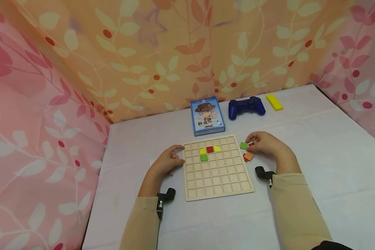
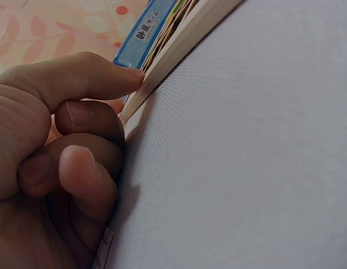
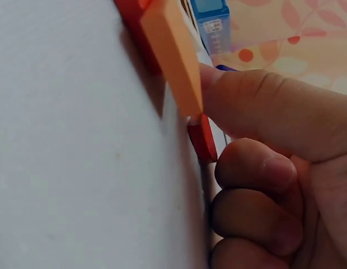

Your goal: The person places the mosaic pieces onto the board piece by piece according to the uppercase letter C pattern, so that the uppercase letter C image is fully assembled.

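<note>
Four tiles sit in my wooden board (image 1: 218,168). My left hand (image 1: 167,161) curls, thumb touching its edge. My right hand (image 1: 265,143) pinches a red tile (image 1: 251,144) beside it. Next, I think, find its square.

Head view looks down over the grid board (image 1: 217,167); wrist views sit low beside its edges.

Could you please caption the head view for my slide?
Left hand steadies a gridded wooden board; right hand reaches loose coloured tiles.
</note>
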A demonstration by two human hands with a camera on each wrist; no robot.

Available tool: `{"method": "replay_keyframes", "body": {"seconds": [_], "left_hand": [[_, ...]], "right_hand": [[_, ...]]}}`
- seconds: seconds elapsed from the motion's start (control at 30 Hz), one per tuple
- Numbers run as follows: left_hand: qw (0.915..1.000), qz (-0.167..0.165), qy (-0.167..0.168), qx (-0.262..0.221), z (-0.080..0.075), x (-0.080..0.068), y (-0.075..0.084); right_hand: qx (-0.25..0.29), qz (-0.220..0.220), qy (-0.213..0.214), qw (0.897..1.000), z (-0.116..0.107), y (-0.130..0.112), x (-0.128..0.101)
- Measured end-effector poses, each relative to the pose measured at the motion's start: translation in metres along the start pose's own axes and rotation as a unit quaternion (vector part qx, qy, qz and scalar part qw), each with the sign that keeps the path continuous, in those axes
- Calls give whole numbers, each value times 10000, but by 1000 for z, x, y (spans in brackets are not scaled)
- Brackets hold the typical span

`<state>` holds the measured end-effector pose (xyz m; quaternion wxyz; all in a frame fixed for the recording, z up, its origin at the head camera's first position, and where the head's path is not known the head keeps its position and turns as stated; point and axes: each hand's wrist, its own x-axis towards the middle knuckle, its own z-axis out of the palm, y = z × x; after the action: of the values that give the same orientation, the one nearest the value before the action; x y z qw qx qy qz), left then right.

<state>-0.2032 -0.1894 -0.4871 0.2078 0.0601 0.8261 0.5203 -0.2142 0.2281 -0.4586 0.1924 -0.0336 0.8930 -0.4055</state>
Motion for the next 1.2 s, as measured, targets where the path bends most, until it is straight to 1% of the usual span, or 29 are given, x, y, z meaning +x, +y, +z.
{"method": "replay_keyframes", "body": {"seconds": [0.23, 0.43, 0.53, 0.67, 0.83, 1.0, 1.1, 1.2], "left_hand": [[10000, -9, -3, -24, 0, 0, 1], [10000, -24, -34, -50, 0, 0, 1], [10000, -14, -53, -62, 0, 0, 0], [10000, -6, -62, -64, -1, 0, 1], [10000, 23, -47, -46, -1, -1, 2], [10000, 46, -48, -21, -1, 0, 1], [10000, 43, -43, -35, 0, 0, 1], [10000, 14, -41, -48, 0, 0, 1]], "right_hand": [[-92, -181, 198, 9996, 3, 2, 4], [51, -83, 262, 9996, -1, -1, 2], [173, -80, 317, 9993, -6, -9, -3], [252, -259, 466, 9983, -12, -22, -9], [305, -600, 633, 9957, -17, -38, -18], [236, -978, 815, 9916, -18, -54, -28], [237, -1138, 818, 9898, -17, -65, -34], [290, -1247, 732, 9891, -14, -77, -41]]}}
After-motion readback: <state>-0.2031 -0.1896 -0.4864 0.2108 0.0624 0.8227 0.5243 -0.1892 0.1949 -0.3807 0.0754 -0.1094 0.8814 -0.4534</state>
